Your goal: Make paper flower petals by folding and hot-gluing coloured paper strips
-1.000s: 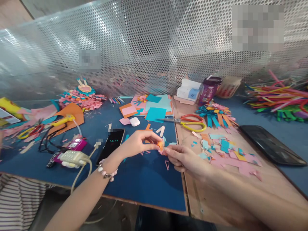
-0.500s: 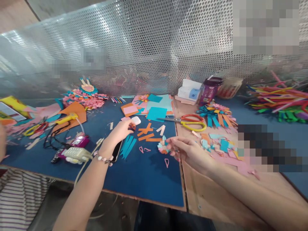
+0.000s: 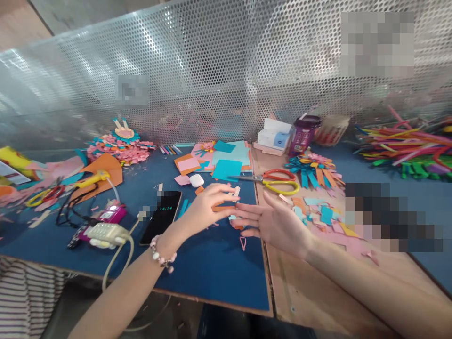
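The desk (image 3: 212, 280) is blue and tan, one paper strip (image 3: 223, 208) orange, the phone (image 3: 160, 219) black. The bracelet (image 3: 162, 258) mixes pink and white, the glue gun (image 3: 92, 179) is yellow, the cloth (image 3: 28, 296) striped dark and white.

Left hand (image 3: 206, 212) partly covers blue strips (image 3: 183, 208); striped cloth (image 3: 24, 296) runs off the left edge; pixelation obscures a dark object (image 3: 391, 216).

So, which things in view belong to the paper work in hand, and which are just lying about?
Probably part of it, judging by kind and nearness:
blue paper strips, beside the left hand
pink paper loop, near the right hand
scissors, beyond the right hand

Probably just lying about:
phone
small white object
purple cup
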A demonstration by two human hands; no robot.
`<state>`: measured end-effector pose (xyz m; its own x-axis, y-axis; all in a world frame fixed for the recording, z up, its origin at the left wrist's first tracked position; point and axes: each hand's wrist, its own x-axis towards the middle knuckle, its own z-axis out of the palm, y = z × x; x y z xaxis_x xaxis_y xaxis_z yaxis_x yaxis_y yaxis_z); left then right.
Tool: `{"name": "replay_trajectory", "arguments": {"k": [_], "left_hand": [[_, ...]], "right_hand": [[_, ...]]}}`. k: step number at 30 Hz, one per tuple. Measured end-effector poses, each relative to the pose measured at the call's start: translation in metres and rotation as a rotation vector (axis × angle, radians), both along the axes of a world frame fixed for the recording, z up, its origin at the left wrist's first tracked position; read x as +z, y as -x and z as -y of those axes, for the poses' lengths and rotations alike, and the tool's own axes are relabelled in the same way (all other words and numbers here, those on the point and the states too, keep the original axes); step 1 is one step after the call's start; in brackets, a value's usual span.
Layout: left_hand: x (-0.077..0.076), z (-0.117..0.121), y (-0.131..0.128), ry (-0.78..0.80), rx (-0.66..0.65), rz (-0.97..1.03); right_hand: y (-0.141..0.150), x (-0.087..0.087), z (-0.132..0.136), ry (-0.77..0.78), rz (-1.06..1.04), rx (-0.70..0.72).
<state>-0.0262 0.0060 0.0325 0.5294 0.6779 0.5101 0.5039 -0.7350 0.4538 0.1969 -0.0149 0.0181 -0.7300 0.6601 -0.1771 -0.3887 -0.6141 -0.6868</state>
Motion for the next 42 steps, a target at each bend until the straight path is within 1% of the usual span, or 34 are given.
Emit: {"name": "replay_trajectory", "arguments": {"k": [2, 7, 9, 11, 13, 17, 20, 22, 25, 27, 29, 32, 35, 39, 42], "left_hand": [[-0.002, 0.006, -0.009, -0.047, -0.045, 0.001], [-0.006, 0.008, -0.011, -0.142, -0.007, 0.041], [-0.007, 0.008, -0.01, -0.14, -0.008, 0.065], [-0.008, 0.01, -0.011, -0.086, -0.005, 0.099], [-0.008, 0.012, -0.012, 0.006, 0.009, 0.137], [-0.008, 0.013, -0.015, 0.174, 0.03, 0.217], [-0.007, 0.012, -0.015, 0.252, 0.048, 0.27], [-0.006, 0.012, -0.015, 0.299, 0.094, 0.34], [-0.003, 0.011, -0.012, 0.413, 0.155, 0.455], [-0.002, 0.011, -0.01, 0.492, 0.159, 0.5], [-0.002, 0.01, -0.009, 0.53, 0.16, 0.526], [-0.003, 0.007, -0.007, 0.527, 0.198, 0.521], [-0.006, 0.004, -0.006, 0.545, 0.225, 0.471], [-0.009, 0.002, -0.007, 0.644, 0.194, 0.422], [-0.009, 0.002, -0.007, 0.709, 0.151, 0.405]], "right_hand": [[0.0, 0.001, 0.001, 0.002, -0.026, 0.006], [0.001, 0.004, 0.003, -0.004, -0.078, 0.026], [0.003, 0.006, 0.004, -0.017, -0.09, 0.021], [0.004, 0.006, 0.006, -0.053, -0.085, -0.007], [0.006, 0.005, 0.007, -0.079, -0.059, -0.035], [0.005, 0.006, 0.007, -0.042, -0.021, -0.066], [0.004, 0.007, 0.004, -0.052, -0.018, -0.057], [0.003, 0.007, 0.003, -0.076, -0.014, -0.039], [0.002, 0.005, 0.002, -0.1, -0.007, -0.027], [0.002, 0.004, 0.001, -0.113, -0.007, -0.032], [0.002, 0.005, 0.0, -0.124, -0.001, -0.05], [0.001, 0.007, 0.0, -0.141, 0.026, -0.089], [0.001, 0.009, -0.001, -0.163, 0.032, -0.112], [0.0, 0.009, -0.001, -0.172, 0.002, -0.122], [-0.001, 0.01, -0.001, -0.162, -0.017, -0.142]]}}
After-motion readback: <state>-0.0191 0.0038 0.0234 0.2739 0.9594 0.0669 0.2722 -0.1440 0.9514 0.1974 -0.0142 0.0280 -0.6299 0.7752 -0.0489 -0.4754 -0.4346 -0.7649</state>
